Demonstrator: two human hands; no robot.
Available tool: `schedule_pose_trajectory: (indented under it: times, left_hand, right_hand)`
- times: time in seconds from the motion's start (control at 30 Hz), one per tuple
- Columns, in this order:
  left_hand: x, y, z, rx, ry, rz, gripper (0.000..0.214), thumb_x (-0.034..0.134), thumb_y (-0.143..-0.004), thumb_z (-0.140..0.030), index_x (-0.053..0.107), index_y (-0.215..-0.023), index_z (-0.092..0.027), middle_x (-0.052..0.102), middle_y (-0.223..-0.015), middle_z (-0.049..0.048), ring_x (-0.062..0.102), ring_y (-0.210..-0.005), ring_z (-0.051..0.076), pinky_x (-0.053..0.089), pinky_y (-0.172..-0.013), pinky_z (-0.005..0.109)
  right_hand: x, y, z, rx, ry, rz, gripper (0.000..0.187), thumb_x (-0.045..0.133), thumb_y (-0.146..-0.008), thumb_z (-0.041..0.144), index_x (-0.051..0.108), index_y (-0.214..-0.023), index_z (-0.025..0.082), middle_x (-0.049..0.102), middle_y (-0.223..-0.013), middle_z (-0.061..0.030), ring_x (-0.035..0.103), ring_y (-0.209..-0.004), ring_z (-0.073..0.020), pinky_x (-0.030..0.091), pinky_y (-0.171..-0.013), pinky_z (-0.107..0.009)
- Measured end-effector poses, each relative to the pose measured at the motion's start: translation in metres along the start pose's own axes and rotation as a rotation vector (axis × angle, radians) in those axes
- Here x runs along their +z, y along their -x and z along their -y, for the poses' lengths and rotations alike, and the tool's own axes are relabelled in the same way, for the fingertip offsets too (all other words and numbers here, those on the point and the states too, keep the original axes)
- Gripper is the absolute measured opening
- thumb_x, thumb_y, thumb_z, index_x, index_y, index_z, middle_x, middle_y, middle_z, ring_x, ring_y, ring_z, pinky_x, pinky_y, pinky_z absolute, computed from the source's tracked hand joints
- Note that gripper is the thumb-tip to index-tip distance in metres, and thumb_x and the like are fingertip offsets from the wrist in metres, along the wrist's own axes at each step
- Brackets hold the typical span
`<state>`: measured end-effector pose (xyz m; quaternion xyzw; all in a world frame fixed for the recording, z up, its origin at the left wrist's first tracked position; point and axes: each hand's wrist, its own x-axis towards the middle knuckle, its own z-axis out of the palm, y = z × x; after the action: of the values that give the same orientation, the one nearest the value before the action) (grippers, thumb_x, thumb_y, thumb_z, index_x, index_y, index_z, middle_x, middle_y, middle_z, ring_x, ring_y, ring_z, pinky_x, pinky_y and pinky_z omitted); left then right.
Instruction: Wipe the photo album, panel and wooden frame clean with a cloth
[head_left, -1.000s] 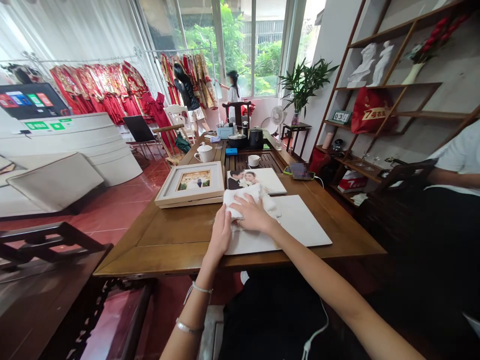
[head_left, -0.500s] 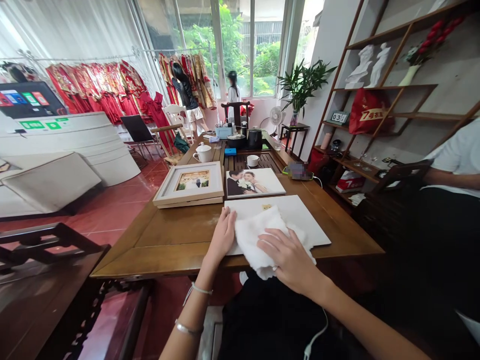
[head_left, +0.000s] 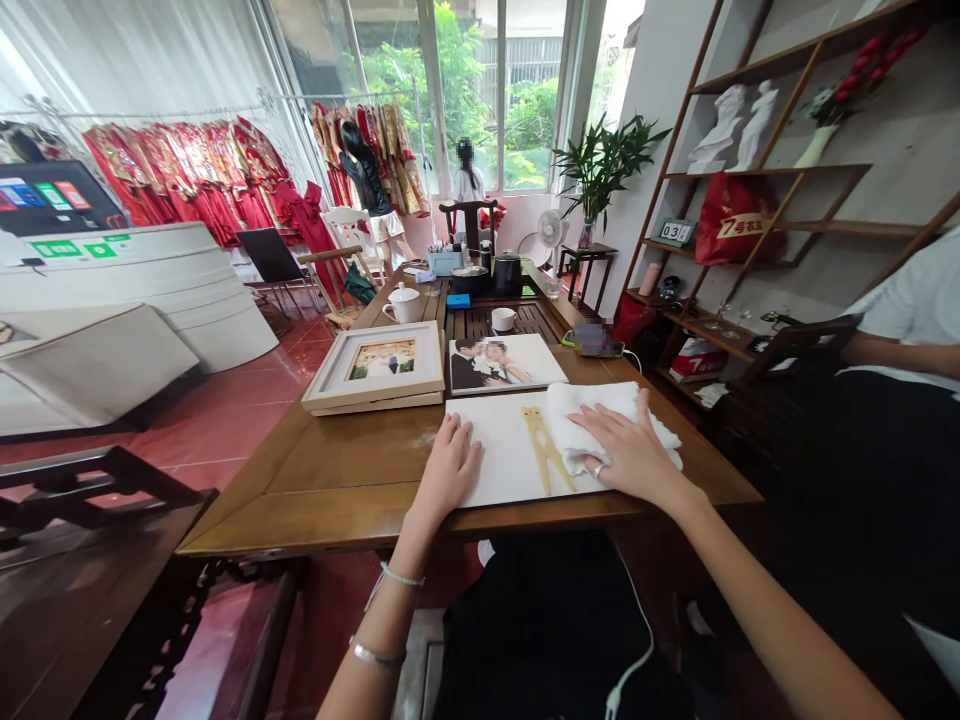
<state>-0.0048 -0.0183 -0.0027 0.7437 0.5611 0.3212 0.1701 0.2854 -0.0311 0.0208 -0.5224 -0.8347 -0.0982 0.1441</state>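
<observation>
A white flat panel (head_left: 496, 478) lies on the wooden table (head_left: 337, 470) near its front edge. On its face is a pale yellow, forked piece (head_left: 538, 445) with two legs spreading toward me. My left hand (head_left: 451, 465) rests flat on the panel's left edge, fingers extended, holding nothing. My right hand (head_left: 622, 445) presses a bunched white cloth (head_left: 592, 405) onto the panel's right side. Its fingers are spread over the cloth, and a ring shows on one of them. The cloth hangs past the panel's right edge and hides that corner.
Beyond the panel lie a photo print of a couple (head_left: 502, 362) and stacked picture frames (head_left: 375, 365). Farther back stand a white lidded cup (head_left: 403, 303), a small bowl (head_left: 503, 319) and a phone (head_left: 596, 340) on a cable. A person (head_left: 900, 340) is at the right.
My right hand has slid the cloth to the right and away from me across the panel, uncovering the yellow forked piece. My left hand stays at the left edge.
</observation>
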Motion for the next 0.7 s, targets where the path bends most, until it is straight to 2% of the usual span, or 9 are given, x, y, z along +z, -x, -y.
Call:
schedule_pose_trajectory:
  times: [0.13,0.23,0.33,0.4,0.47,0.57,0.63,0.7]
  left_hand:
    - [0.000,0.000,0.000,-0.005,-0.015,0.007,0.043,0.042,-0.090,-0.032,0.051,-0.126,-0.010,0.034,-0.148,0.0201,0.020,-0.143,0.029,0.022,-0.115,0.049]
    - [0.000,0.000,0.000,-0.010,-0.020,0.007,0.043,0.042,-0.090,-0.032,0.051,-0.126,-0.010,0.034,-0.148,0.0200,0.021,-0.143,0.029,0.022,-0.115,0.049]
    - [0.001,0.000,0.001,-0.002,-0.020,-0.001,0.042,0.042,-0.090,-0.032,0.052,-0.126,-0.010,0.036,-0.147,0.0195,0.022,-0.142,0.029,0.023,-0.115,0.050]
    - [0.001,0.000,0.001,0.005,-0.016,-0.008,0.042,0.043,-0.090,-0.032,0.052,-0.125,-0.011,0.036,-0.147,0.0192,0.022,-0.142,0.029,0.023,-0.115,0.050]
    - [0.002,0.000,0.002,0.013,-0.010,-0.018,0.041,0.043,-0.090,-0.032,0.053,-0.124,-0.012,0.037,-0.147,0.0187,0.024,-0.142,0.029,0.024,-0.115,0.050]
    - [0.002,0.000,0.002,0.022,0.000,-0.031,0.040,0.044,-0.089,-0.032,0.054,-0.123,-0.013,0.038,-0.146,0.0179,0.025,-0.141,0.029,0.024,-0.114,0.050]
    - [0.001,0.000,0.001,0.014,-0.002,-0.023,0.041,0.044,-0.089,-0.032,0.053,-0.124,-0.011,0.037,-0.146,0.0189,0.024,-0.142,0.029,0.024,-0.115,0.049]
    - [0.001,0.000,0.001,0.004,-0.009,-0.008,0.042,0.043,-0.089,-0.032,0.052,-0.125,-0.010,0.036,-0.147,0.0202,0.023,-0.142,0.029,0.024,-0.115,0.049]
  right_hand:
    - [-0.001,-0.021,-0.015,-0.077,-0.107,0.137,0.062,0.049,-0.074,0.017,0.043,-0.135,0.015,0.047,-0.141,-0.0140,0.037,-0.134,-0.0300,0.019,-0.112,-0.053]
    - [-0.009,-0.023,-0.016,-0.016,-0.163,0.226,0.068,0.048,-0.072,0.013,0.035,-0.138,0.015,0.041,-0.145,-0.0158,0.031,-0.136,-0.0306,0.031,-0.108,-0.048]
    - [-0.022,-0.015,-0.008,0.045,-0.204,0.258,0.065,0.046,-0.073,0.013,0.032,-0.137,0.015,0.046,-0.139,-0.0179,0.044,-0.128,-0.0310,0.042,-0.098,-0.043]
    - [-0.029,-0.005,0.001,0.036,-0.230,0.248,0.060,0.045,-0.074,0.013,0.034,-0.133,0.016,0.051,-0.133,-0.0173,0.053,-0.119,-0.0296,0.046,-0.093,-0.041]
    - [-0.032,0.006,0.009,-0.005,-0.233,0.224,0.054,0.046,-0.073,0.013,0.038,-0.127,0.016,0.054,-0.129,-0.0172,0.054,-0.117,-0.0295,0.046,-0.094,-0.041]
    - [-0.029,0.021,0.015,-0.120,-0.186,0.177,0.046,0.047,-0.071,0.010,0.045,-0.117,0.015,0.050,-0.133,-0.0182,0.038,-0.132,-0.0307,0.037,-0.105,-0.046]
    - [-0.027,0.028,0.012,-0.188,-0.137,0.157,0.052,0.046,-0.067,0.005,0.045,-0.118,0.016,0.046,-0.139,-0.0161,0.026,-0.139,-0.0299,0.027,-0.111,-0.051]
    - [-0.026,0.033,0.006,-0.213,-0.095,0.152,0.064,0.044,-0.063,0.000,0.043,-0.124,0.017,0.042,-0.144,-0.0126,0.022,-0.140,-0.0288,0.026,-0.111,-0.054]
